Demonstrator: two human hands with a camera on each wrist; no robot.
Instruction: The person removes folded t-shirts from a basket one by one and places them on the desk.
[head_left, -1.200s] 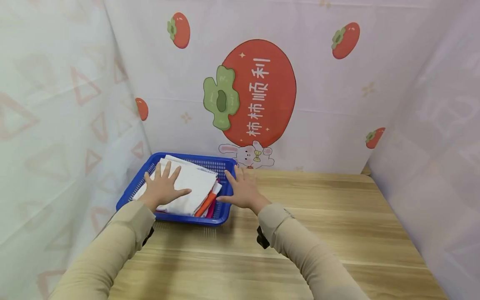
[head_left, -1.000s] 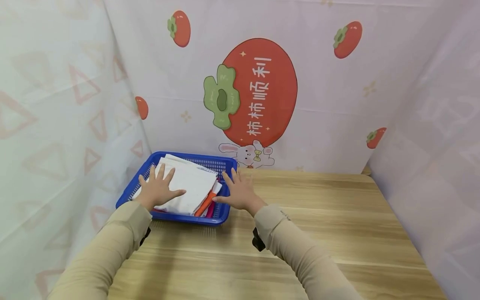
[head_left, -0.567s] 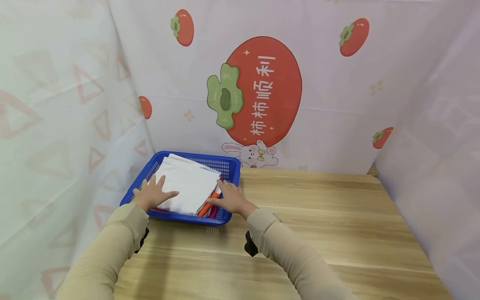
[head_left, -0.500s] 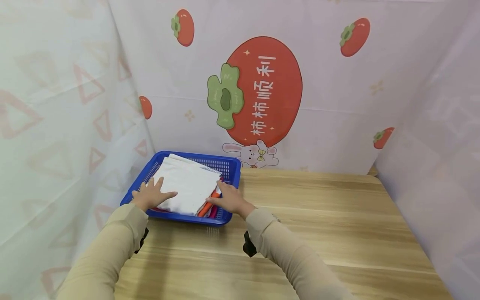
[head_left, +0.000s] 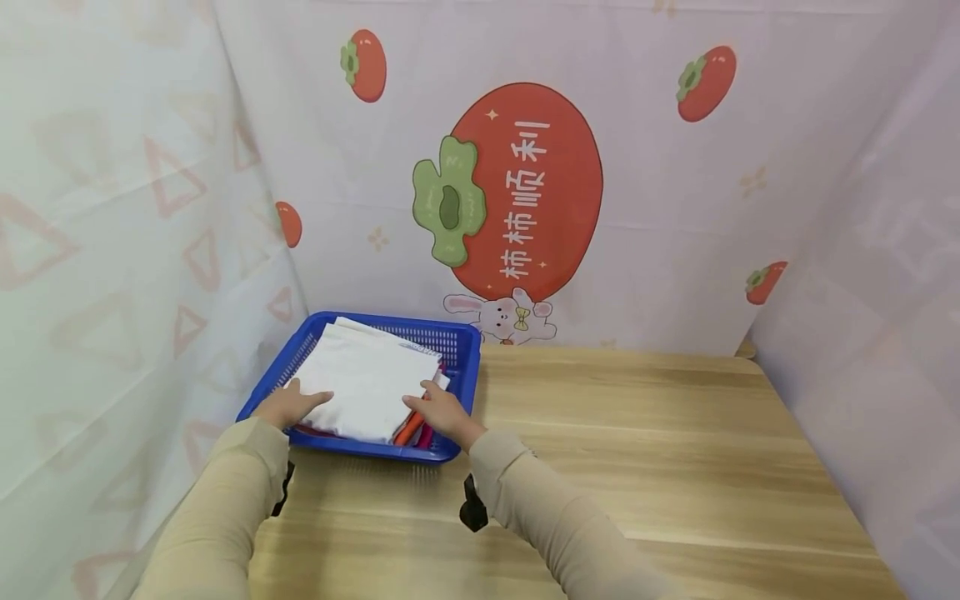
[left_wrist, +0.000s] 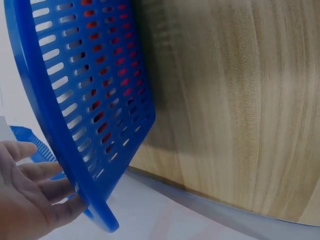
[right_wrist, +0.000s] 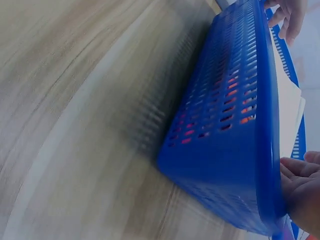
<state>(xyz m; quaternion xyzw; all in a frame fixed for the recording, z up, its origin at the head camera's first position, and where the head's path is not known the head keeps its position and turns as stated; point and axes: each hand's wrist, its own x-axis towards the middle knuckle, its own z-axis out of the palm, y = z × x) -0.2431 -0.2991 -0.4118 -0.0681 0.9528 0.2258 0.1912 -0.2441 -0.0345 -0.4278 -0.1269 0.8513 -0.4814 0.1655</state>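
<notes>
A blue slotted plastic basket (head_left: 468, 367) sits at the table's far left. On top of the pile in it lies a folded white cloth (head_left: 367, 379) with bluish lettering near its far right corner. Orange cloth (head_left: 410, 427) and magenta cloth (head_left: 425, 437) show below its right edge. My left hand (head_left: 283, 406) is at the cloth's near left side, thumb pointing over it; the left wrist view has its fingers (left_wrist: 42, 171) beside the basket rim, slightly bent. At the right edge of the cloth is my right hand (head_left: 444, 414), thumb and forefinger apart. Some fingertips are hidden.
The wooden table (head_left: 637, 467) stretches to the right of the basket and in front of it. White printed curtains (head_left: 660, 208) enclose the back and both sides. A black wrist device (head_left: 473, 506) hangs under the right sleeve.
Both hands have come lower and nearer to me, from above the white cloth to its left and right sides. Their spread fingers have drawn in somewhat. The basket stays in place.
</notes>
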